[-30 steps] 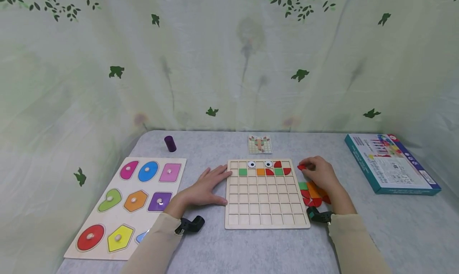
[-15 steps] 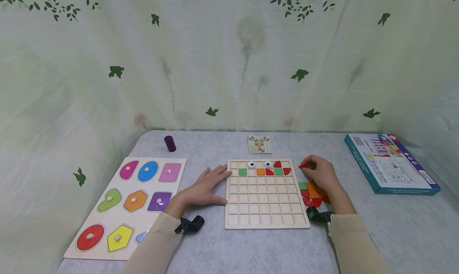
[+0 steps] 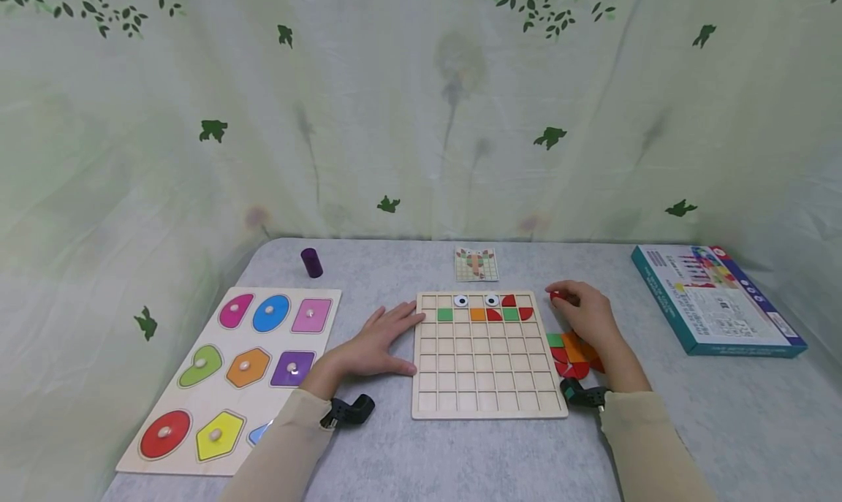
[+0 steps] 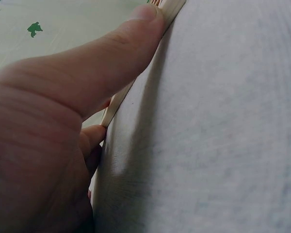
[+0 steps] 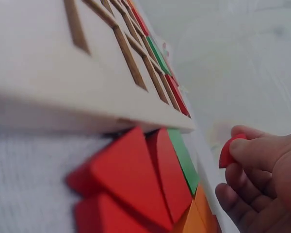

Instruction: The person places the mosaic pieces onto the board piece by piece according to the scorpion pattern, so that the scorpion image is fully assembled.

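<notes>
Positions are taken from the centre of the grid board [image 3: 487, 381], which lies flat on the desk [image 3: 395, 458].

Left hand [image 3: 375, 347]: at 9 o'clock, fingers spread and extended, the thumb and fingertips touching the board's near edge on that side. It grasps nothing.

Right hand [image 3: 588, 313]: at 2 o'clock, beside the board. Thumb and forefinger pinch one small red piece [image 5: 227, 153] with a curved edge; the remaining fingers are bent. The piece is clear of the grid, near the board's corner between 1 and 2 o'clock.

Set in the two rows on the 12 o'clock side: two eye pieces [image 3: 491, 301], two green squares [image 3: 445, 315], one orange square [image 3: 478, 315] and three red pieces.

Loose pieces [image 3: 576, 354] in red, orange and green lie in a cluster against the board's edge at 3 o'clock, partly hidden by the right hand and wrist.

Surroundings: a printed pattern card [image 3: 476, 265] at 12 o'clock; a purple cylinder [image 3: 312, 263] at 10 o'clock; a knobbed shape puzzle [image 3: 217, 400] at 9 o'clock, beyond the left hand; a flat box [image 3: 720, 301] between 2 and 3 o'clock.
</notes>
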